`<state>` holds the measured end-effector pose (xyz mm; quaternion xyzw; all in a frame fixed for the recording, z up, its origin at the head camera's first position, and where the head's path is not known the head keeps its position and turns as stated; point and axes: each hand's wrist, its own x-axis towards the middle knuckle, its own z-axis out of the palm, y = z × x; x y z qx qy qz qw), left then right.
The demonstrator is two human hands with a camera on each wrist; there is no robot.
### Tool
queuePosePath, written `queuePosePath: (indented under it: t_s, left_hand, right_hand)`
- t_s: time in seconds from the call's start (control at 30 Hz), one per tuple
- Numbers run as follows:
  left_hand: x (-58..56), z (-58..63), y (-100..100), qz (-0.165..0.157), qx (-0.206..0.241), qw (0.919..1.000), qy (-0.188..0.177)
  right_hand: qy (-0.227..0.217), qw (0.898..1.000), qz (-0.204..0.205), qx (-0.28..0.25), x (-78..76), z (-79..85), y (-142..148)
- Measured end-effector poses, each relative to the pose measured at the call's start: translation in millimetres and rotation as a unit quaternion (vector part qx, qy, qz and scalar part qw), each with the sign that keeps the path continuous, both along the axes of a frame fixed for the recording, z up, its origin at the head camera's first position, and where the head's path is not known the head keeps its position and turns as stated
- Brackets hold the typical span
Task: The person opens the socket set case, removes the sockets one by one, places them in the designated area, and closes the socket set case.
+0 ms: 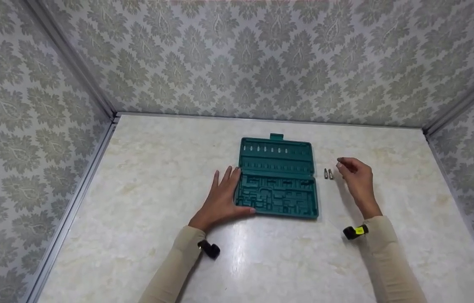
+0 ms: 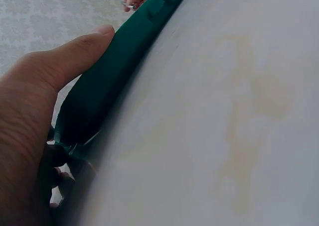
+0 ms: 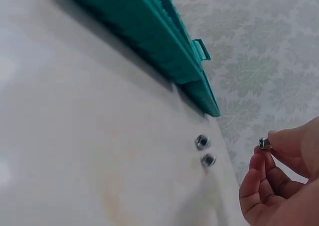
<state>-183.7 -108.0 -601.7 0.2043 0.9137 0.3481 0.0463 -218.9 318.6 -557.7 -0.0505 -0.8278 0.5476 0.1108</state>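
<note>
A green plastic tool case (image 1: 276, 168) lies unfolded on the table, with moulded slots in its near half and a row of small light-coloured pieces in the far half. My left hand (image 1: 222, 200) is spread against its left side, fingers straight along the edge and thumb (image 2: 82, 52) on the near rim. To the right of the case, my right hand (image 1: 356, 176) pinches a small metal socket (image 3: 264, 143) between thumb and fingertips, raised above the table. Two similar metal sockets (image 3: 203, 142) stand side by side on the table, between the case and this hand.
The pale marbled table (image 1: 144, 244) extends around the case on every side. Patterned wall panels (image 1: 245, 54) rise behind it and to the left and right. A latch tab (image 1: 276, 136) sticks out from the far edge of the case.
</note>
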Motion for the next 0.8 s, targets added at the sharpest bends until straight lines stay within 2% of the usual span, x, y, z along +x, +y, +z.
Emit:
queuePosePath:
  t_s: [0.17, 0.33, 0.5, 0.8]
  left_hand:
    - [-2.4, -0.8, 0, -0.009, -0.008, 0.9998, 0.017]
    - [-2.3, 0.4, 0, -0.011, -0.015, 0.9997, 0.013]
    - [-0.6, 2.4, -2, -0.008, -0.010, 0.9999, 0.010]
    - [0.3, 3.3, 1, -0.004, -0.010, 0.9999, 0.004]
  right_hand:
    - [-0.002, 1.000, -0.024, -0.001, 9.9, -10.2, 6]
    - [-0.006, 0.999, -0.047, -0.002, 15.8, -16.7, 7]
    - [-0.013, 0.997, -0.068, 0.022, 17.3, -23.1, 4]
    - [0.014, 0.993, -0.099, 0.056, 21.9, -39.8, 0]
